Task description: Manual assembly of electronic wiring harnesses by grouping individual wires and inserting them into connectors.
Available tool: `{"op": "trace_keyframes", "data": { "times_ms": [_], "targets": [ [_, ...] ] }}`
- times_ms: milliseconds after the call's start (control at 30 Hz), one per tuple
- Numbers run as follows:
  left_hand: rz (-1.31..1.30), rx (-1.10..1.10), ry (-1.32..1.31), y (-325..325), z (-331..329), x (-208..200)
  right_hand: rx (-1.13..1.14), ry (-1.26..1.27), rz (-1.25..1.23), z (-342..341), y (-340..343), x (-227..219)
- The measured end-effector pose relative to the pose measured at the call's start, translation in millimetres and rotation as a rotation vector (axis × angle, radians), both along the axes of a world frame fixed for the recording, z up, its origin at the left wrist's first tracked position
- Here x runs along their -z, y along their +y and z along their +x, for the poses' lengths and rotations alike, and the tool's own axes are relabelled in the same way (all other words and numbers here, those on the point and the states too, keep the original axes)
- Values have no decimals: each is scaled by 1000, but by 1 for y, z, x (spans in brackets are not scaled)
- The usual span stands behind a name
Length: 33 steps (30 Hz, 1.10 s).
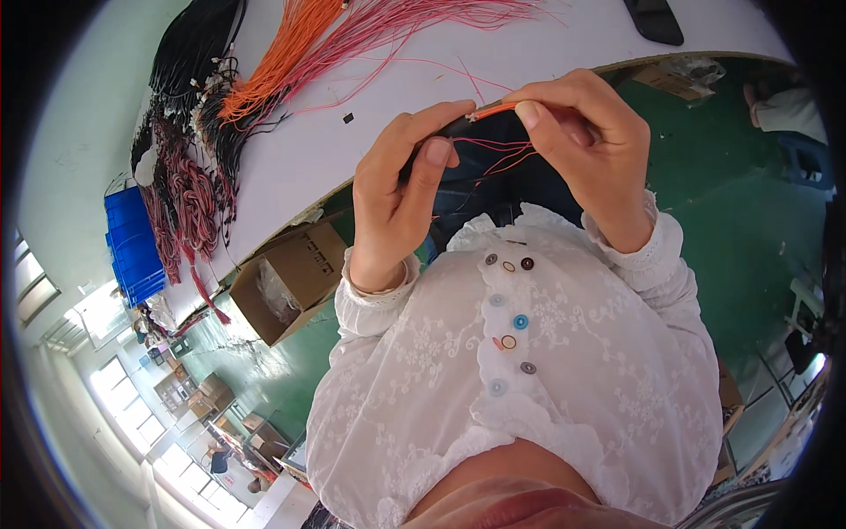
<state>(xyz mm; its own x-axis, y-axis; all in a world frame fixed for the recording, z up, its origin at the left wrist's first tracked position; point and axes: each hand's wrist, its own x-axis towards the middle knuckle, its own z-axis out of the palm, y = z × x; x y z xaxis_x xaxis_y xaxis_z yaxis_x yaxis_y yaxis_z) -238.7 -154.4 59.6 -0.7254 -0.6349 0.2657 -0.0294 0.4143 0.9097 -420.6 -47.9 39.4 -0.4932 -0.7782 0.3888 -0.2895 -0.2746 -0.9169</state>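
Right of a box (308,254) holding clear plastic (277,291), left hand (392,176) and right hand (597,134), nearly closed, pinch wires (494,110)

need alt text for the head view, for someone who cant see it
A person's left hand and right hand are raised close together, with thin orange and red wires running between them. Beyond, bundled black wires, orange wires and pink wires lie on a white table, with a cardboard box below its edge.

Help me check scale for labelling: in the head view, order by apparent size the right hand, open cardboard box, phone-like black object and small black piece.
1. Right hand
2. Open cardboard box
3. Phone-like black object, visible part
4. Small black piece
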Motion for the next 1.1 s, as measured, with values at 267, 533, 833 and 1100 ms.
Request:
{"op": "trace_keyframes", "data": {
  "times_ms": [267, 533, 833, 1100],
  "targets": [
    [51, 8, -27, 0, 2, -1, -20, 19, 48, 0, 3, 0],
    [-2, -5, 49, 2, 0, 5, -64, -48, 86, 1, 2, 4],
    [-280, -26, 5, -2, -1, 5, -56, 46, 77, -2, 1, -2],
    [-281, -49, -26, 0, 0, 5, -68, 254, 8, -11, -7, -8]
  ]
}}
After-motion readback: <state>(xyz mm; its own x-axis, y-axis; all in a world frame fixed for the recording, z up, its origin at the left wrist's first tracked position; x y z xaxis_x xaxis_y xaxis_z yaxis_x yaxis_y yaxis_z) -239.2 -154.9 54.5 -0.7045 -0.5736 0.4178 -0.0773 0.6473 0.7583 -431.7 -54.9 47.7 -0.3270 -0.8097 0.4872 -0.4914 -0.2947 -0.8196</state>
